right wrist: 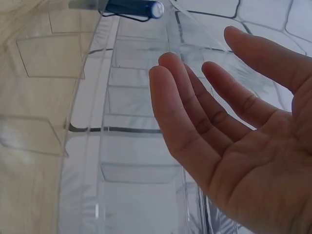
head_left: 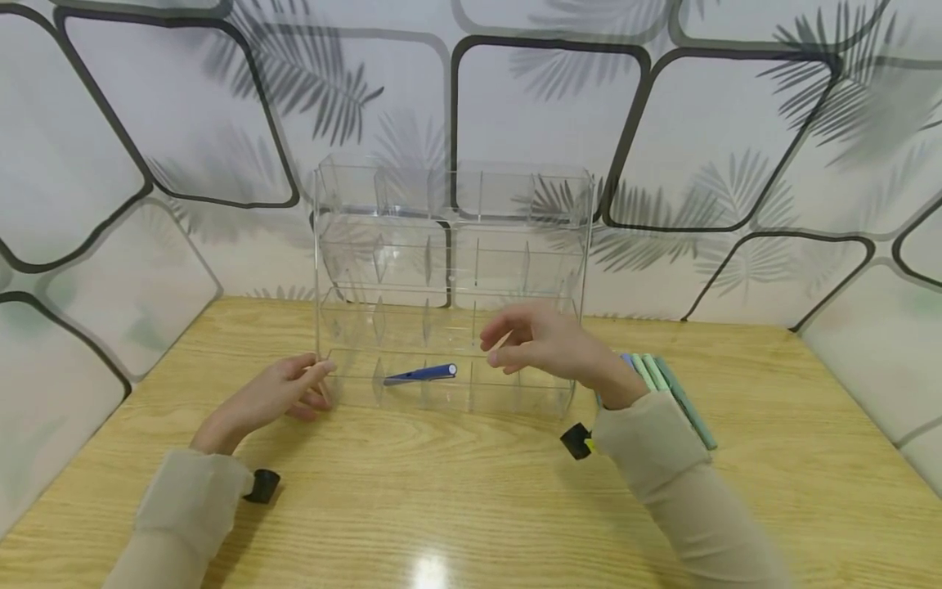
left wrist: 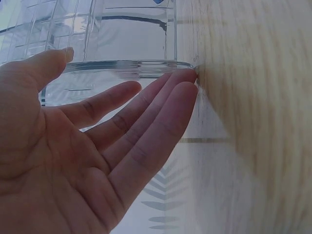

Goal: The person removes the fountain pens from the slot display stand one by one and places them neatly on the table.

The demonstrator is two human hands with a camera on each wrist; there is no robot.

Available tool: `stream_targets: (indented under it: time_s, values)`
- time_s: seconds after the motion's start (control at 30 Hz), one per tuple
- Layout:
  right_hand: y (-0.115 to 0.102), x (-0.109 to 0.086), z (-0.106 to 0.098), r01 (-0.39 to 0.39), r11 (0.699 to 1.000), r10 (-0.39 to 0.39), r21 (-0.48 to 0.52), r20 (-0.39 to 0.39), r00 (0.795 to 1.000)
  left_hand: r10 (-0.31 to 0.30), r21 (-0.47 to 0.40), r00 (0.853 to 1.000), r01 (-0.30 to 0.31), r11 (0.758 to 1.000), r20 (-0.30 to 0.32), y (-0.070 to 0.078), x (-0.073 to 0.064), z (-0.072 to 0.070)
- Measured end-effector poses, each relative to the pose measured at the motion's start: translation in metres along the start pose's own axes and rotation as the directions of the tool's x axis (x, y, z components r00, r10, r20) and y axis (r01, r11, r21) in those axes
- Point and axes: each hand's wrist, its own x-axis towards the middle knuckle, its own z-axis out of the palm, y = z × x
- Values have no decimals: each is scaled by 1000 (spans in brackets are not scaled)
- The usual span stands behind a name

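Observation:
A clear acrylic rack [head_left: 450,219] with several tiers of small compartments stands against the wall at the back of the table. In its lowest tier a blue pen [head_left: 423,375] leans at a slant, its round white-tipped end to the right. My left hand [head_left: 283,388] is at the rack's lower left side, fingers extended along the outside and fingertips right at its bottom edge in the left wrist view. My right hand [head_left: 548,348] hovers before the rack, right of the pen, with relaxed, slightly bent fingers and nothing between them; the right wrist view shows its palm [right wrist: 258,161] bare.
Several green and bluish pens [head_left: 680,401] lie side by side on the wooden table [head_left: 412,491], right of the rack and partly behind my right sleeve [head_left: 655,442]. Patterned wall panels [head_left: 368,98] enclose the table at the back and sides.

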Motion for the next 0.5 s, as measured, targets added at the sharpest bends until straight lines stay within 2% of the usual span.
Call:
stream_targets:
  time_s: [0.27,0.5]
  values:
    - [1,12,17,-36,999,37,-25,25,999,-12,-2,1000,12,1000,-1,0,-2,1]
    - [2,17,27,-23,1000,23,-11,44,999,-8,0,1000,8,1000,-1,1,-1,0]
